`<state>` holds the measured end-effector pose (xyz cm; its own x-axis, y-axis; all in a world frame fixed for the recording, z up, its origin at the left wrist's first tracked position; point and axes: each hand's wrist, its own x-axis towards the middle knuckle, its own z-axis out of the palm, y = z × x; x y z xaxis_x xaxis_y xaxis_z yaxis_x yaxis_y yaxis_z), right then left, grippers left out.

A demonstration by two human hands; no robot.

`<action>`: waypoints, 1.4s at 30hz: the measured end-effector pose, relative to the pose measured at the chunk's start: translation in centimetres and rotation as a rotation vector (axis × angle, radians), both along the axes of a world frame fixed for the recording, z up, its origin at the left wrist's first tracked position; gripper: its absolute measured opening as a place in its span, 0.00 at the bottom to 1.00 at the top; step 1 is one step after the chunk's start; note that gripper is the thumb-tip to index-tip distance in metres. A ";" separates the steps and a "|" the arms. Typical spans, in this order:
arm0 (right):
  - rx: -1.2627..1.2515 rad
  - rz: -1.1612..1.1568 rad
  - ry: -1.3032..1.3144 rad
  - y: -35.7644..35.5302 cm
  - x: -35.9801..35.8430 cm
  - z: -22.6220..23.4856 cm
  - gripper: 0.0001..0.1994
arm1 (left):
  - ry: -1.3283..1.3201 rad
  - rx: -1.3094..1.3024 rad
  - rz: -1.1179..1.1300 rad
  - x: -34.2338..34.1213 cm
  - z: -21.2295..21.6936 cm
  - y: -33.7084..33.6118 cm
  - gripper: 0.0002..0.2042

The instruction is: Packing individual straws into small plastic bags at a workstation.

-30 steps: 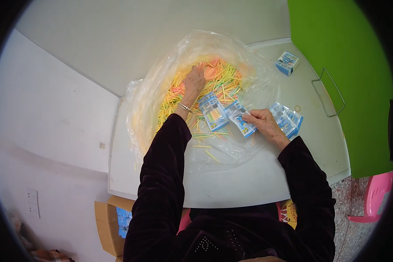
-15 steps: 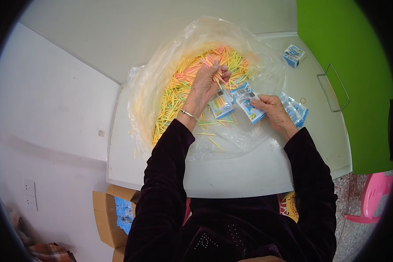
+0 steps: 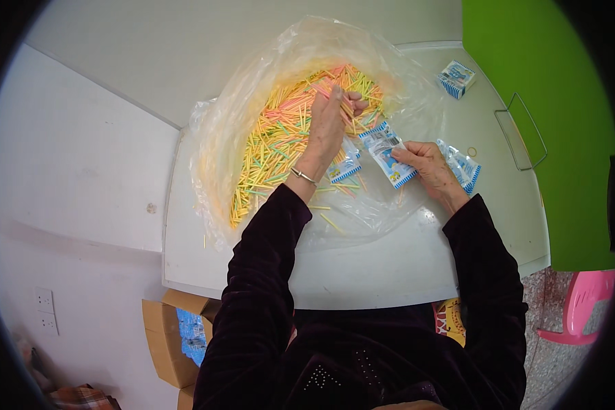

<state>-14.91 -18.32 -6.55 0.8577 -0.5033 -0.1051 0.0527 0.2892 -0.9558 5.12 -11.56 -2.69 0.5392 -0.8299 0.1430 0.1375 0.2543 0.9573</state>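
A large clear plastic bag (image 3: 219, 157) lies spread on the table, full of thin pastel sticks (image 3: 273, 147) in yellow, pink, orange and green. Above the pile, my left hand (image 3: 330, 126) is closed around a small bunch of pink sticks (image 3: 349, 116). My right hand (image 3: 427, 167) pinches a small blue-and-white packet (image 3: 388, 156) by its right edge, just right of the bunch. Partly covered by my left hand, a filled packet (image 3: 345, 169) rests on the plastic. Beside my right hand lie more blue-and-white packets (image 3: 465, 167).
A bundle of packets (image 3: 456, 78) stands at the table's far right, with a rubber band (image 3: 472, 152) nearer. A wire handle (image 3: 523, 137) sits by the green panel (image 3: 574, 137). Below the table's left front are a cardboard box (image 3: 164, 342) holding blue packaging and, rightward, a pink chair (image 3: 581, 307).
My left hand has turned more upright and shifted slightly, still holding the pink sticks, and now covers more of the filled packet. My right hand keeps its packet almost in place.
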 end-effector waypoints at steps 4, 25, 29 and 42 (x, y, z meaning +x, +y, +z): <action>0.030 0.035 -0.007 0.1 -0.2 0.5 0.08 | 0.131 -0.123 0.003 -1.9 2.3 0.3 0.15; 0.048 0.114 -0.014 0.3 -0.5 0.6 0.09 | -0.229 -0.163 -0.060 -6.3 1.8 3.3 0.20; 0.012 0.125 -0.022 0.8 -0.6 1.2 0.09 | -0.335 -0.141 -0.112 -6.0 2.1 3.5 0.19; -0.046 0.142 -0.025 0.7 -0.7 1.1 0.10 | -0.106 -0.202 -0.018 -7.4 1.5 4.0 0.15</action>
